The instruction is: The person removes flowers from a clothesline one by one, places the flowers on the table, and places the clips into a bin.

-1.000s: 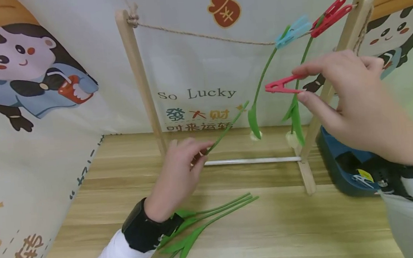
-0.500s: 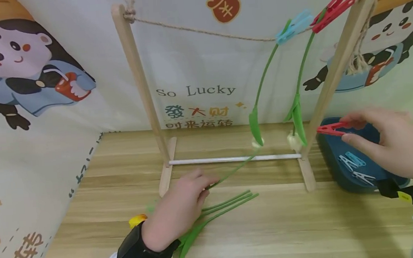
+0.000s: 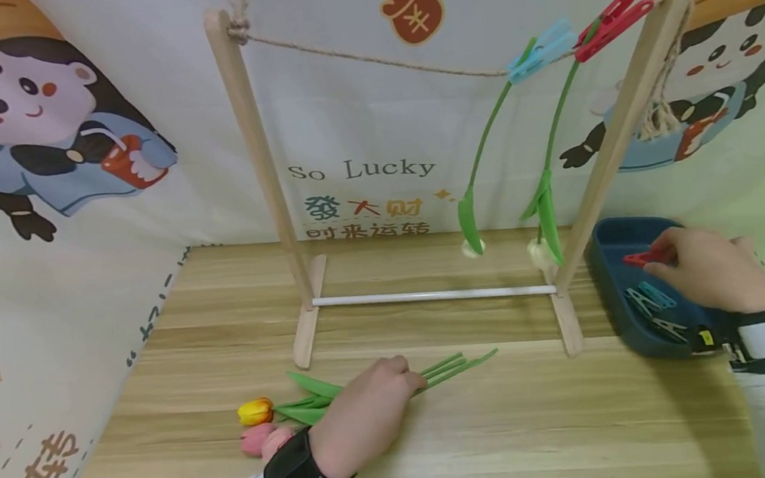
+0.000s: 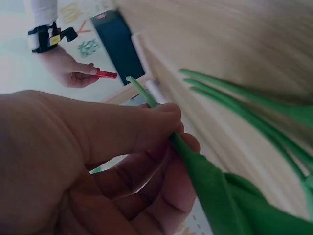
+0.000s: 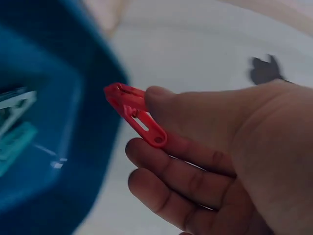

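Note:
My left hand (image 3: 373, 414) is low over the table, its thumb and fingertips pinching the green stem of an artificial tulip (image 4: 182, 147); the bloom of this one is hidden. Beside and beneath the hand lie more tulips, with a yellow-orange bloom (image 3: 256, 412) and pink blooms (image 3: 258, 438) showing at the left. Over the blue bin (image 3: 599, 281) at the right, my right hand (image 3: 720, 270) pinches a red clothespin (image 5: 134, 115) between thumb and fingers. Inside the bin rest a light blue clothespin (image 3: 657, 295) and white clothespins (image 3: 669, 329).
A wooden rack stands at the back, with a left post (image 3: 259, 151), a right post (image 3: 619, 135) and a sagging rope (image 3: 367, 60). Two white tulips hang head down from it, clipped by a blue clothespin (image 3: 540, 50) and a red clothespin (image 3: 612, 21). A white bar (image 3: 428, 296) joins the feet.
My right hand has moved down and right from in front of the rack to the bin, carrying the red clothespin. My left hand has lowered the tulip stem toward the other tulips.

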Demonstrator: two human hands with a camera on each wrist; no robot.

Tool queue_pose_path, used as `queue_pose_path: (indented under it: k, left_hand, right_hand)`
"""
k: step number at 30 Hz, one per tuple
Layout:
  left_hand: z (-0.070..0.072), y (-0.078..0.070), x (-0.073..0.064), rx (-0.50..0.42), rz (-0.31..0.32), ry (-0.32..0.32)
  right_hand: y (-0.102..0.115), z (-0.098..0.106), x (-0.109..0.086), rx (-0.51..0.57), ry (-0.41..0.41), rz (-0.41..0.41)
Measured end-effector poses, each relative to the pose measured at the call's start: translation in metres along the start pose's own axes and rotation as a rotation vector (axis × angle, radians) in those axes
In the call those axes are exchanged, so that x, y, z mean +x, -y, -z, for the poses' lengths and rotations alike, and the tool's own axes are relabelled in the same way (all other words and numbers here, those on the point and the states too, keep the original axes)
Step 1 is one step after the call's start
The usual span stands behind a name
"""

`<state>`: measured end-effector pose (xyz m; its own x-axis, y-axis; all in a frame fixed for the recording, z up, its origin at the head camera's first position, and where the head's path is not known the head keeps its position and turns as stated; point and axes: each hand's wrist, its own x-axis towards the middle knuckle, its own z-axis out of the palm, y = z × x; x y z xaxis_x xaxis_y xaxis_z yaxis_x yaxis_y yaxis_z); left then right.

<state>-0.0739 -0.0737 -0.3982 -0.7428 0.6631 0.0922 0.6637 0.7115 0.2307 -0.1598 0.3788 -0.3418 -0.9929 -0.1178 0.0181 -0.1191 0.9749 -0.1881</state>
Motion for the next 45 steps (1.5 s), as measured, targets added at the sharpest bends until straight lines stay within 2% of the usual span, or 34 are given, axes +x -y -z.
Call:
queue_pose_path:
  k: [5,10,15,22,27,31,36,40,45]
  left_hand:
    - [-0.016,0.001,0.001,0.058,0.009,0.009]
    - [-0.023,0.002,0.001,0.074,0.044,0.047]
    - [-0.026,0.004,0.001,0.062,0.061,0.048]
    - [-0.028,0.007,0.0,0.059,0.065,0.032]
    - [-0.025,0.007,-0.001,0.067,0.07,0.031]
    - [-0.021,0.007,-0.002,0.066,0.069,0.034]
    - [-0.009,0.007,-0.005,0.052,0.058,0.027]
    - [0.008,0.007,-0.005,0.023,0.054,0.014]
    - [0.033,0.008,0.0,-0.038,0.082,-0.017]
  right_hand:
    - [-0.012,-0.015,0.013,0.025,0.091,-0.002]
    - [-0.017,-0.028,0.019,0.072,0.091,-0.023]
    - [-0.019,-0.032,0.021,0.096,0.083,-0.024]
    - [-0.02,-0.03,0.022,0.075,0.208,-0.063]
    - [-0.021,-0.031,0.022,0.05,0.251,-0.06]
    - [-0.023,-0.03,0.019,0.036,0.258,-0.058]
    - [-0.022,-0.018,0.014,0.032,0.247,-0.045]
    - [-0.013,0.003,0.01,0.002,0.23,-0.043]
    - [0.012,0.039,0.003,-0.039,0.184,-0.012]
